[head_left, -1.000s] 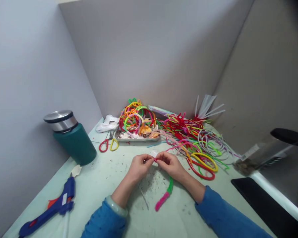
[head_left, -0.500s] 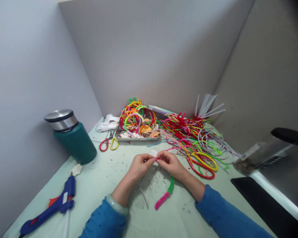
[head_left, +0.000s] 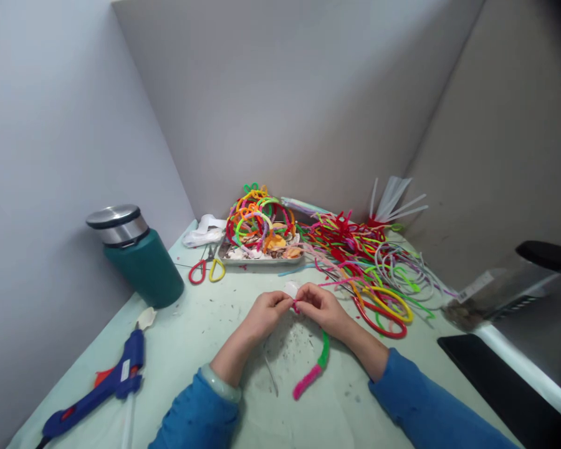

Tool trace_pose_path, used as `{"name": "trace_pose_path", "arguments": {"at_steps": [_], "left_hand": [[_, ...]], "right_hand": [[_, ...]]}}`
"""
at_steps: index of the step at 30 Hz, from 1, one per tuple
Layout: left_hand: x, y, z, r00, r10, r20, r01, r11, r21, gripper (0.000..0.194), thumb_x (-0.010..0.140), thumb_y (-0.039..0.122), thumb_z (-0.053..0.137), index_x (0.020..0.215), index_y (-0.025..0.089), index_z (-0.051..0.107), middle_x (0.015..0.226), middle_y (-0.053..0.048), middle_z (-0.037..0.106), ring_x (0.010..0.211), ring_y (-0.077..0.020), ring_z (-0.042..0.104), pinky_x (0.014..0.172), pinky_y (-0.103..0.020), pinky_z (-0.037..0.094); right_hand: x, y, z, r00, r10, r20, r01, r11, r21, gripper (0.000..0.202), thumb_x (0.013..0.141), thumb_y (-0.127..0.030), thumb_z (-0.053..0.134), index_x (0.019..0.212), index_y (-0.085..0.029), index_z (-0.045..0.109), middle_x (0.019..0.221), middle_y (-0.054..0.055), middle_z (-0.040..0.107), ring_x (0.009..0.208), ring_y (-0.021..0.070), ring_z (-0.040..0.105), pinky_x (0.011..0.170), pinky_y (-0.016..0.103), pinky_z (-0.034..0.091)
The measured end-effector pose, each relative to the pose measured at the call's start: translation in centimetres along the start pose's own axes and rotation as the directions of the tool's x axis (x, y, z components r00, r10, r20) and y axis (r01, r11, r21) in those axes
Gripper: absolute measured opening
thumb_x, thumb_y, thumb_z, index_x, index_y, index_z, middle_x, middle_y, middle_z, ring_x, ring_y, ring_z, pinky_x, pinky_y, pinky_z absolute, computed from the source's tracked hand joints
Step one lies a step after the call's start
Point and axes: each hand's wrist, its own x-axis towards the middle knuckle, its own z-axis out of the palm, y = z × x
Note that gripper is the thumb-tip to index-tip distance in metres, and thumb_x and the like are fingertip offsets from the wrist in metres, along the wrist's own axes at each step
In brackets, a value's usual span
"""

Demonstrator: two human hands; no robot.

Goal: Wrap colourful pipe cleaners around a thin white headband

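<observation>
My left hand (head_left: pixel 267 313) and my right hand (head_left: pixel 321 307) meet fingertip to fingertip over the middle of the table. Both pinch a small piece of pink pipe cleaner (head_left: pixel 296 305), mostly hidden by the fingers. A green and pink fuzzy strip (head_left: pixel 314 373) curves on the table below my right hand; its upper end is hidden under that hand. Just beyond the fingertips lies a small white piece (head_left: pixel 290 287). A thin grey strand (head_left: pixel 271 374) rests between my forearms.
On the left are a teal bottle (head_left: pixel 144 265) and a blue glue gun (head_left: pixel 105 390). Small scissors (head_left: pixel 207 269) lie beside a metal tray (head_left: pixel 262 261) of shells and pipe-cleaner rings. Tangled pipe cleaners (head_left: pixel 355 243), larger scissors (head_left: pixel 386 312) and a clear jar (head_left: pixel 486 296) stand right.
My hands stay nearly in place, fingertips together. Slightly more of the pink piece shows between them. The whole view has shifted a little.
</observation>
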Motion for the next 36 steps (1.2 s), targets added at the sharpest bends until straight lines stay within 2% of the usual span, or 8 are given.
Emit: {"name": "trace_pose_path", "arguments": {"at_steps": [6,10,12,16,20,23,26,36], "left_hand": [[-0.6,0.7,0.0,0.981,-0.173,0.088,0.185,0.972,-0.145,0.034,0.072,0.048,0.054,0.069,0.014,0.052,0.045,0.008,0.029,0.04,-0.0053,0.024,0.042,-0.022,0.015],[-0.8,0.8,-0.1,0.969,-0.205,0.136,0.228,0.956,-0.186,0.034,0.072,0.049,0.054,0.068,0.016,0.047,0.046,0.009,0.027,0.037,-0.0044,0.021,0.039,-0.021,0.014],[-0.7,0.5,-0.1,0.982,-0.146,0.116,0.162,0.977,-0.141,0.031,0.075,0.045,0.053,0.069,0.014,0.05,0.048,0.008,0.031,0.04,-0.005,0.026,0.041,-0.021,0.019],[-0.4,-0.4,0.0,0.994,0.059,0.09,-0.059,0.998,0.001,0.017,0.073,0.028,0.055,0.077,0.012,0.059,0.064,0.002,0.051,0.058,-0.0084,0.043,0.054,-0.02,0.033],[-0.3,-1.0,0.2,0.976,0.214,-0.03,-0.198,0.941,0.275,0.011,0.072,0.019,0.055,0.079,0.015,0.062,0.075,0.0,0.059,0.067,-0.0106,0.049,0.061,-0.02,0.036],[-0.3,-1.0,0.3,0.948,0.308,-0.085,-0.246,0.873,0.422,0.009,0.071,0.017,0.058,0.077,0.016,0.064,0.077,-0.001,0.062,0.07,-0.0116,0.052,0.063,-0.021,0.036],[-0.4,-0.9,0.3,0.927,0.366,-0.086,-0.279,0.822,0.496,0.007,0.072,0.019,0.06,0.077,0.018,0.064,0.077,-0.001,0.063,0.07,-0.0117,0.053,0.064,-0.021,0.037],[-0.9,-0.7,0.1,0.896,0.438,-0.076,-0.338,0.783,0.522,0.009,0.079,0.02,0.054,0.083,0.017,0.061,0.077,-0.001,0.063,0.069,-0.0111,0.054,0.063,-0.02,0.039]], "right_hand": [[-0.1,-0.3,0.1,1.0,0.016,0.022,-0.016,1.0,0.009,0.018,0.075,-0.032,0.062,0.077,-0.017,0.052,0.068,-0.001,0.054,0.062,0.0107,0.05,0.058,0.023,0.038],[-0.1,-0.3,0.0,0.999,0.017,0.036,-0.018,1.0,0.018,0.019,0.075,-0.032,0.062,0.077,-0.016,0.052,0.069,-0.001,0.054,0.063,0.0108,0.05,0.058,0.023,0.038],[-0.1,-0.3,0.0,0.999,0.009,0.03,-0.01,1.0,0.013,0.019,0.075,-0.032,0.062,0.077,-0.016,0.053,0.069,-0.001,0.054,0.062,0.0104,0.049,0.057,0.023,0.038],[-0.1,-0.3,0.0,1.0,0.008,0.021,-0.007,1.0,-0.018,0.018,0.075,-0.031,0.062,0.077,-0.015,0.054,0.068,-0.001,0.053,0.06,0.0098,0.047,0.055,0.022,0.037],[-0.2,-0.2,0.0,1.0,0.006,0.016,-0.006,1.0,-0.017,0.016,0.075,-0.029,0.062,0.077,-0.015,0.054,0.067,-0.001,0.052,0.059,0.0096,0.047,0.054,0.022,0.037],[-0.2,-0.2,0.0,1.0,0.021,0.022,-0.022,1.0,0.008,0.016,0.074,-0.028,0.062,0.077,-0.016,0.054,0.066,-0.001,0.052,0.057,0.0099,0.047,0.054,0.023,0.037],[-0.1,-0.3,-0.1,0.999,0.03,0.033,-0.031,0.999,0.017,0.014,0.073,-0.028,0.061,0.076,-0.016,0.053,0.066,-0.002,0.052,0.057,0.0099,0.047,0.053,0.023,0.036],[-0.3,-1.1,-0.2,0.999,0.037,0.022,-0.036,0.999,-0.001,0.012,0.074,-0.028,0.058,0.075,-0.017,0.053,0.059,-0.004,0.046,0.053,0.009,0.041,0.05,0.022,0.03]]}}
